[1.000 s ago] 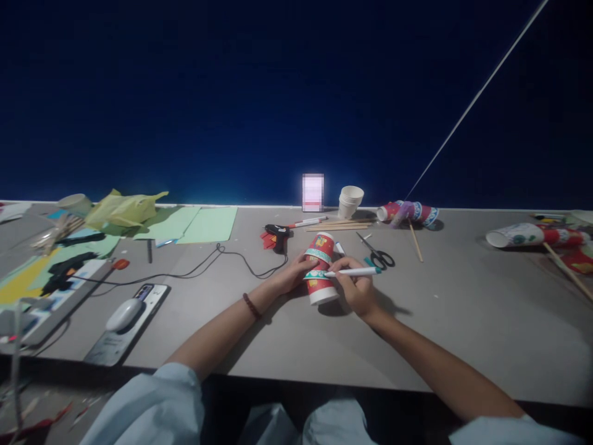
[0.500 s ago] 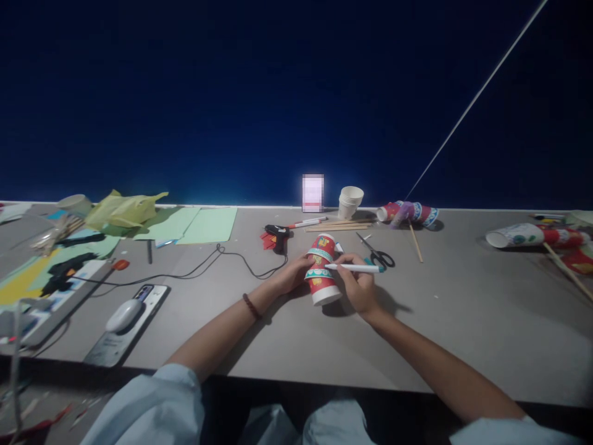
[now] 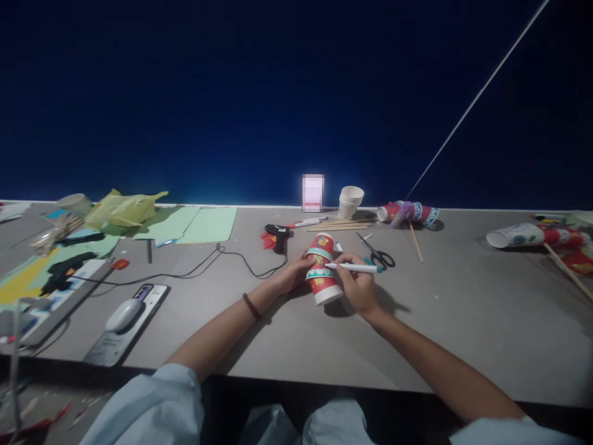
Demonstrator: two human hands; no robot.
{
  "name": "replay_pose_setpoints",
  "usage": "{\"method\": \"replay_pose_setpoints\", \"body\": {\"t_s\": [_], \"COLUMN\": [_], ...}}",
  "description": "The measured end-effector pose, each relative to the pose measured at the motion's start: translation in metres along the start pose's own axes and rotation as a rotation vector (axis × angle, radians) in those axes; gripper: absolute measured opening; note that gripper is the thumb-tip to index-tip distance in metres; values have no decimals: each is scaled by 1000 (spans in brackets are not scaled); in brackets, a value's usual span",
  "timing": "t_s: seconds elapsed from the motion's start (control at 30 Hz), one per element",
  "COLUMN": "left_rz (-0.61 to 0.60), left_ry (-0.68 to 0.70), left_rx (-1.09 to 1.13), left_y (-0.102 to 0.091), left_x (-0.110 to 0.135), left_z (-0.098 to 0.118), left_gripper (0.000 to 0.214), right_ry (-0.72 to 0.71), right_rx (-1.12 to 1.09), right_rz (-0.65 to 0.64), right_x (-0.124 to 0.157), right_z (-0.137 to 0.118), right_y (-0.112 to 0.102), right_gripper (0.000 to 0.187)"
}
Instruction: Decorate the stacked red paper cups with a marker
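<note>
A tube of joined paper cups point(image 3: 320, 278), red with teal-and-white bands and yellow figures, is tilted over the table in front of me. My left hand point(image 3: 294, 273) grips its left side, with the thumb on the cups and the other fingers partly hidden. Pinched in my right hand point(image 3: 359, 285) is a white marker point(image 3: 359, 267) with a teal end, its tip at the right side of the cups' middle. Just beyond that hand lie a white pen cap point(image 3: 340, 247) and black-handled scissors point(image 3: 380, 257).
Behind the cups are a black glue gun point(image 3: 277, 237), wooden sticks point(image 3: 340, 227) and stacked white cups point(image 3: 351, 201). Decorated cup tubes point(image 3: 424, 214) lie at right. A power strip point(image 3: 69, 300), a phone point(image 3: 125, 327) and a yellow bag point(image 3: 123, 210) are at left; the cord point(image 3: 185, 274) crosses between.
The cup tube has turned very slightly in my left hand, its lower end shifting a little right. The marker stays against it, almost unmoved.
</note>
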State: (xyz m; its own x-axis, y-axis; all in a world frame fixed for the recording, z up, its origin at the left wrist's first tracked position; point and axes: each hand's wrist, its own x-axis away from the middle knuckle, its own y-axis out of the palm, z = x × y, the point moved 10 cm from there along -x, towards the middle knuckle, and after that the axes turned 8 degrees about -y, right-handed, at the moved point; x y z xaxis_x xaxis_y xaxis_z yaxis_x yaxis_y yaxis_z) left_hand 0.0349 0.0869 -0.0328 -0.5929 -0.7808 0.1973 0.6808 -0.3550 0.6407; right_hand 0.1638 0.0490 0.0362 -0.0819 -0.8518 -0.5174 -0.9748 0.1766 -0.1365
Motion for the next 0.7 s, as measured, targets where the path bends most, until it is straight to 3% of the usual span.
{"method": "replay_pose_setpoints", "body": {"t_s": [0.7], "left_rz": [-19], "left_ry": [0], "left_rx": [37], "left_y": [2], "left_x": [1], "left_z": [0], "left_gripper": [46], "right_ry": [-52], "right_rx": [12], "right_rz": [-22], "right_x": [1], "right_z": [-9], "right_y": [2], "right_gripper": [8]}}
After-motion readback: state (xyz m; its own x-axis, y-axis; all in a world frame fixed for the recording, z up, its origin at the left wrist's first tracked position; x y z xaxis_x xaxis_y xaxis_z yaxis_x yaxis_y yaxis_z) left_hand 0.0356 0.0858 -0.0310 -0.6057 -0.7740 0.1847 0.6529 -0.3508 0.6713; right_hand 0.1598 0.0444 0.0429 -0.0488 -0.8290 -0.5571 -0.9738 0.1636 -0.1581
